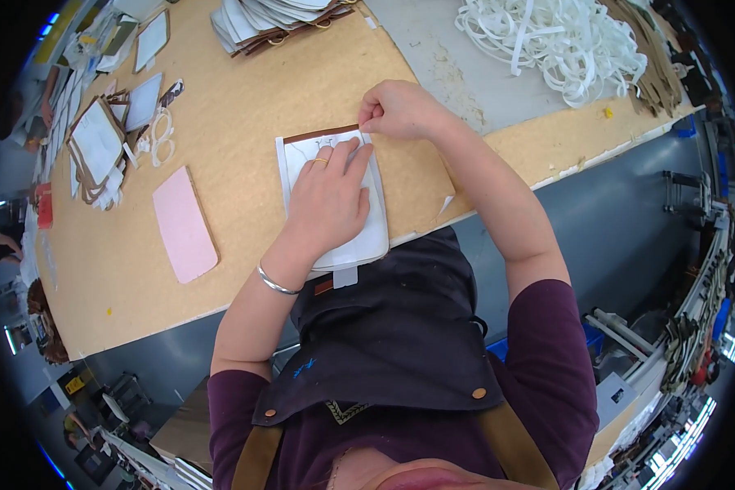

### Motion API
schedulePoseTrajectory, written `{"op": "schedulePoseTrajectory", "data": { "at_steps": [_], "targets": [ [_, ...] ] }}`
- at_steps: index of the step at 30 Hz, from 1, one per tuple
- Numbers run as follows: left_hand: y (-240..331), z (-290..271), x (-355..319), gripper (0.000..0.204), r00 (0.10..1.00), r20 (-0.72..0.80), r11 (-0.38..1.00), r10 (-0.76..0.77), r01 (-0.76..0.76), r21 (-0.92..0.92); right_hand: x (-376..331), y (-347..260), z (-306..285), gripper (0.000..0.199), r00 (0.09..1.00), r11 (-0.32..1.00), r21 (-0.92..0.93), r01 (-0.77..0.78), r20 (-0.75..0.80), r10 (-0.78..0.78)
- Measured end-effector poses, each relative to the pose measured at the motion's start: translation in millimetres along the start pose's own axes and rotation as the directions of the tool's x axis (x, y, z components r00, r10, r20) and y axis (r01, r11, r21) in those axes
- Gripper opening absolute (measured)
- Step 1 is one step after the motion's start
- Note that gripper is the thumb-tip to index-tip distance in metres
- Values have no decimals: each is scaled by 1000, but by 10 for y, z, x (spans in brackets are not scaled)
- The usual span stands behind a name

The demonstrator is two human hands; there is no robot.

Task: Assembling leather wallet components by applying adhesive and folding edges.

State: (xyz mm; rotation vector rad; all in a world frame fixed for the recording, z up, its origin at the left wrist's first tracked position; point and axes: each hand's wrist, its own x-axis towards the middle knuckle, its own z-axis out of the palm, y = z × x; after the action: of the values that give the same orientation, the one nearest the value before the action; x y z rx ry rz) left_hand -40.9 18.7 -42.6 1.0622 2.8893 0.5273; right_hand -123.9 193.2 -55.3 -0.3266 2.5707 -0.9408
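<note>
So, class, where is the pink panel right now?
In the head view, the pink panel lies on the tan table, left of the person's left hand and the white panel under it.

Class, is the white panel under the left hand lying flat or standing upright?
Flat: the white panel shows its broad face, left hand spread over it.

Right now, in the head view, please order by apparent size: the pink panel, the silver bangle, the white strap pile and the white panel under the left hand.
1. White strap pile, reaching the top edge
2. White panel, partly covered by the left hand
3. Pink panel
4. Silver bangle
</note>
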Motion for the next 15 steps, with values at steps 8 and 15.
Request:
{"op": "schedulePoseTrajectory", "data": {
  "at_steps": [8, 15],
  "targets": [
    [-63, 35, 60, 57, 999, 32, 998, -13, 15, -66, -236, 347, 97, 13, 971, 894, 430, 124, -237, -20],
    [-293, -57, 145, 53, 997, 64, 946, -52, 70, -316, -781, 149, 145, 7, 979, 923, 380, 56, -201, 23]
  ]
}}
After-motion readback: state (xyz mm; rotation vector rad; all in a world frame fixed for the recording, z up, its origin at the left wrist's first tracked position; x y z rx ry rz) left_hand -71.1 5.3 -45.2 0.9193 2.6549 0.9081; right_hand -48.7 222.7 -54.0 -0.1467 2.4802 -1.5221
